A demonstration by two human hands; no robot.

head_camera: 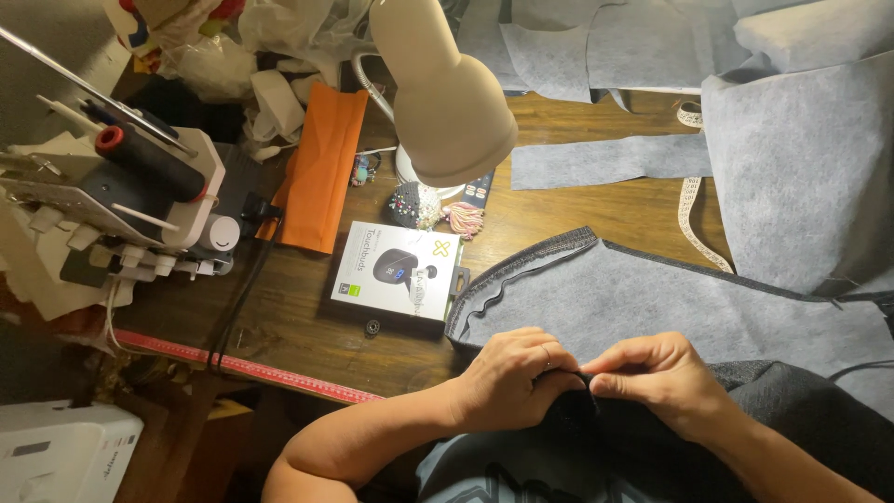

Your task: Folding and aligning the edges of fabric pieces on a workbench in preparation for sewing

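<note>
While the lamp [445, 88] throws its light down over the wooden surface [298, 317], we see both hands brought close together at the near edge of a grey fabric piece [670, 298] with a dark stitched border. The left hand [510, 377] and the right hand [656, 377] meet over a small fold of dark cloth [575, 399], and each pinches it between thumb and fingers, so both are clamped on that same bit of material. The grey fabric lies spread in front of us, running from the hands away to the right, with its dark hem curling at the left end.

We judge the step in hand to be fine work on the seam or edge, pinching and folding it into place. The next move, as we read it, calls for a steady grip from both hands and small, careful finger shifts along the border, without letting the fold slip.

Beside the work lie a white box [396, 272], a pincushion [414, 205], an orange cloth [321, 168] and a thread stand [140, 186] at the left.
</note>
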